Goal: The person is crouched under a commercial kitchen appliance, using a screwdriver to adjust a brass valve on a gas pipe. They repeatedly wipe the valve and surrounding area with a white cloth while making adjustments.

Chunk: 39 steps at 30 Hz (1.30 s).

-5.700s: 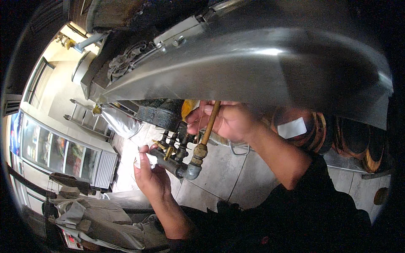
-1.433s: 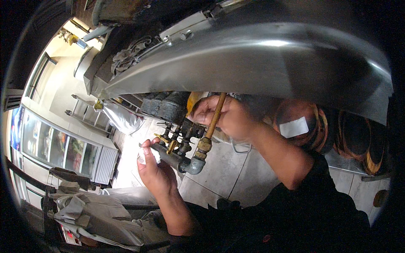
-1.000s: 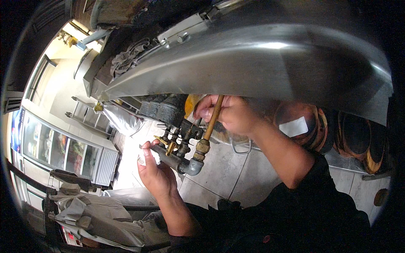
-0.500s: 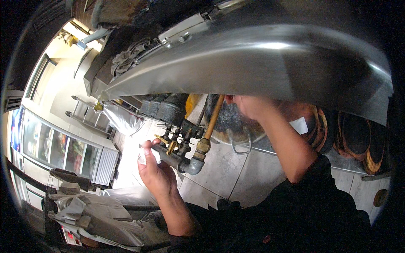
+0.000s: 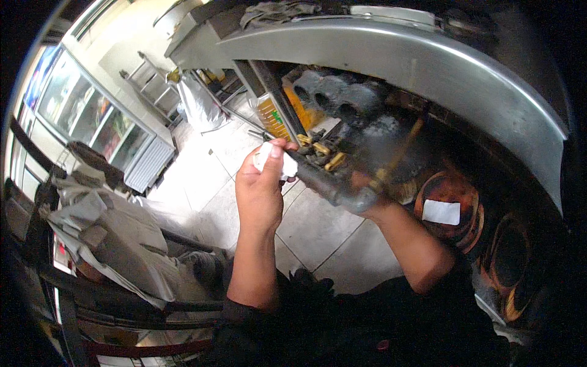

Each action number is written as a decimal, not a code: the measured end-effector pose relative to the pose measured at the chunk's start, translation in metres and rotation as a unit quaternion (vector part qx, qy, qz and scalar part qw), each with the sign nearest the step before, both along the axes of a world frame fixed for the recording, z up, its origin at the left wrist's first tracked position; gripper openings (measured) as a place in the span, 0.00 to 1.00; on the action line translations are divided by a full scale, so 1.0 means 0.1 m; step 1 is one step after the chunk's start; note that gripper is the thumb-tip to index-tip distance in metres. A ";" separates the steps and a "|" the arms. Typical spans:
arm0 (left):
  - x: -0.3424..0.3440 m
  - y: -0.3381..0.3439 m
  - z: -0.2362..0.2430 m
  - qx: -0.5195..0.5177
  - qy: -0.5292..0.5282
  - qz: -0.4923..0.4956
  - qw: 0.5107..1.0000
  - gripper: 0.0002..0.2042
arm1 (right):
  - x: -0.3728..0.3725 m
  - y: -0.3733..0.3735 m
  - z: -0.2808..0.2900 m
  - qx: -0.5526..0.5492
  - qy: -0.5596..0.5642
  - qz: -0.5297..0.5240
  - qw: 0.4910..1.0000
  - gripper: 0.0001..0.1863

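A dark gas pipe (image 5: pixel 315 180) with several small brass valves (image 5: pixel 318 148) runs under the steel counter front. It ends in a grey elbow (image 5: pixel 361 200), from which a thin yellowish pipe (image 5: pixel 406 150) rises through a brass fitting. My left hand (image 5: pixel 262 183) is closed at the pipe's left end, pinching a crumpled white piece (image 5: pixel 275 162), paper or cloth. My right hand (image 5: pixel 370 197) reaches behind the elbow. Pipe and blur hide most of its fingers, so its grip cannot be made out.
The curved steel counter front (image 5: pixel 391 46) overhangs the pipework. Dark round burner parts (image 5: pixel 333 92) lie beneath it. Round brown-black plates (image 5: pixel 437 183) stand at right, a white paper (image 5: pixel 441 212) on one. A glass-door fridge (image 5: pixel 92 104), a ladder (image 5: pixel 153 85) and draped grey cloth (image 5: pixel 116 226) are at left.
The view has turned, showing more beneath the counter. My right hand has come down from the thin pipe's upper part to behind the elbow. My left hand still holds the white piece.
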<state>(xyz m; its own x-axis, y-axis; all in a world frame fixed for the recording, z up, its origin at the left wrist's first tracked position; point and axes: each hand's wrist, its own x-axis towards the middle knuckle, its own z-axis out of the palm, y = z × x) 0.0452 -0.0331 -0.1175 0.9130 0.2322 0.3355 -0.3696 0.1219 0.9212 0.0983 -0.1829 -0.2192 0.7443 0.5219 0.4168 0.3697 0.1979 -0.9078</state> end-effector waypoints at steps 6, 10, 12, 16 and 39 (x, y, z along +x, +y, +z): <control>0.04 0.48 -0.05 0.080 0.065 0.080 0.991 0.13 | 0.01 0.08 0.08 -0.140 -0.039 -0.013 0.989 0.20; 0.10 0.71 -0.52 0.127 0.234 0.124 0.956 0.17 | 0.24 0.08 -0.55 -0.070 -0.018 -0.063 0.995 0.17; 0.12 0.82 -0.91 0.009 0.244 -0.005 0.970 0.15 | 0.41 0.14 -0.90 -0.049 -0.052 -0.068 0.995 0.17; -0.04 0.49 -0.98 -0.031 0.166 -0.141 0.976 0.14 | 0.17 0.07 -0.30 -0.214 -0.146 -0.171 0.951 0.16; -0.13 0.05 -0.82 -0.145 0.038 -0.098 0.984 0.16 | -0.16 0.09 0.22 0.127 0.057 -0.033 0.990 0.18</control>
<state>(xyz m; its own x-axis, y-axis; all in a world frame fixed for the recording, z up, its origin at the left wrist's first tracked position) 0.0327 -0.0283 -0.1997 0.9699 0.1240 0.2094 -0.2430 0.4458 0.8615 0.0821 -0.1735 -0.1972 0.8231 0.3593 0.4398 0.2878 0.4037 -0.8684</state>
